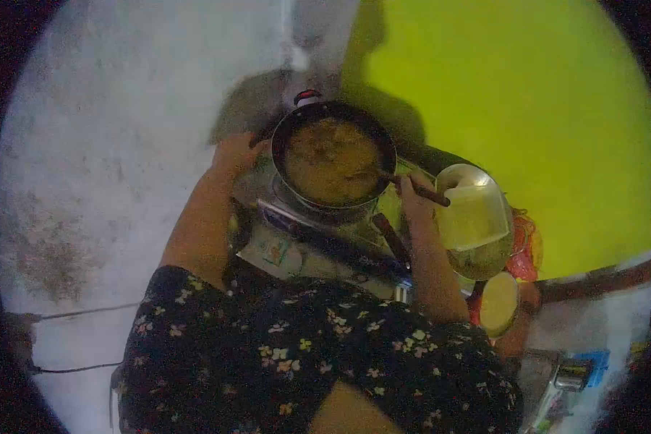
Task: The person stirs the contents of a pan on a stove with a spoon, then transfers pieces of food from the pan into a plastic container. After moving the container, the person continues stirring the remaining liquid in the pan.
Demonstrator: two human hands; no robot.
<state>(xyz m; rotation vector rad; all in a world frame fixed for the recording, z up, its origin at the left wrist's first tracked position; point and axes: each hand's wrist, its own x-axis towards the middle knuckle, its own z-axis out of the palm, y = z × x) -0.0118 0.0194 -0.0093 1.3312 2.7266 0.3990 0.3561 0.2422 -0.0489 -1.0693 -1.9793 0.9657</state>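
A dark wok sits on a gas stove, with a yellow-brown, soupy food inside it. At the wok's left edge is my left hand. Its fingers look closed around a narrow dark piece by the rim, too dim to name. My right hand, on the right side of the wok, is wrapped round the dark handle of a cooking spatula. The spatula's far end dips into the food, so its blade is hidden. Below that hand, a second dark handle slants towards me.
Right of the stove stands a clear plastic container. Beside it are a red plastic bag and a round, pale yellow lid-like thing. A grey wall and a yellow-green wall meet behind the wok.
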